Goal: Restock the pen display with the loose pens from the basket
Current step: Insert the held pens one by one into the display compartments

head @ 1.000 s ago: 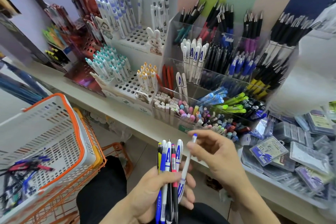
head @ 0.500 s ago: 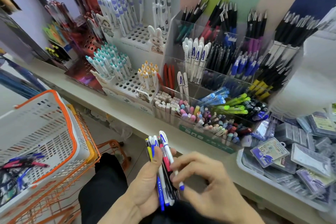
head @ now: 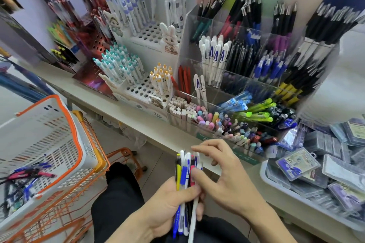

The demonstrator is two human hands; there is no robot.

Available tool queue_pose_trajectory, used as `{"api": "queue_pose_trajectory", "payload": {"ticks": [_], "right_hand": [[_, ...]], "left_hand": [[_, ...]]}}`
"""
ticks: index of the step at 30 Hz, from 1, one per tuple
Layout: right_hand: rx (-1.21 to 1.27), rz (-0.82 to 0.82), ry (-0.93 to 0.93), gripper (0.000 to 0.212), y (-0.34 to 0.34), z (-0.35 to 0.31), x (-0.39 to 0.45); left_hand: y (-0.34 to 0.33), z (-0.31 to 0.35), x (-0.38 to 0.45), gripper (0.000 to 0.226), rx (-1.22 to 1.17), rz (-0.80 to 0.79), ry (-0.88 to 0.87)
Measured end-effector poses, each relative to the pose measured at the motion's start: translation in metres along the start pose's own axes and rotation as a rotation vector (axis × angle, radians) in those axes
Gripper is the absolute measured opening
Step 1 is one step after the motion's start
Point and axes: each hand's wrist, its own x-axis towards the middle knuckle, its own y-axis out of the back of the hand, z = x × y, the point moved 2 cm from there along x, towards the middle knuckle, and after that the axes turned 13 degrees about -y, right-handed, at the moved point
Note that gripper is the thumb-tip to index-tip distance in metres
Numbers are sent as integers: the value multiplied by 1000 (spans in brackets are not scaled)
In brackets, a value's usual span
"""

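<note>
- The left hand [head: 169, 201] is gripping a bunch of pens [head: 186, 173], thumb across the barrels.
- The right hand [head: 223, 175] is pinching into the pen tops with curled fingers.
- These pens are probably light, stiff and slick; taking one by mid-barrel looks surest.
- More pens are lying in the basket [head: 79, 144], near left.
- The display [head: 197, 25] is standing far, on the shelf [head: 83, 92].

- one view only, head-worn wide-angle cam, looks forward and down
- close over both hands at bottom centre
- clear acrylic tiered pen display [head: 246, 77] ahead on table, white-and-orange plastic basket [head: 49, 144] lower left
</note>
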Motion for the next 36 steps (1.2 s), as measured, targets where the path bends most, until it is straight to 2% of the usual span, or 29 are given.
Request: {"api": "queue_pose_trajectory", "payload": {"ticks": [3,8,12,15,18,21,30,33,36], "right_hand": [[6,-49,-29,28,2,5,7],[133,-59,-30,23,15,10,14],[530,92,-125,25,34,-1,21],[716,245,-88,25,50,-15,17],[700,275,34,23,50,-23,7],[564,185,169,27,34,-22,-5],[111,-117,364,25,-19,-2,-32],[56,-142,359,24,-15,0,-30],[118,6,312,19,-9,0,-26]], "left_hand": [[-2,0,-1,26,51,-75,18],[-1,-3,-2,36,89,-166,47],[-3,-8,-3,46,56,-184,52],[-2,-9,-3,56,-37,-71,25],[3,-10,0,66,-191,68,-7],[4,-9,3,71,-291,140,-33],[6,-5,6,49,-291,381,-24],[6,-6,6,45,-254,361,-42],[4,-4,4,41,-234,259,-43]]}}
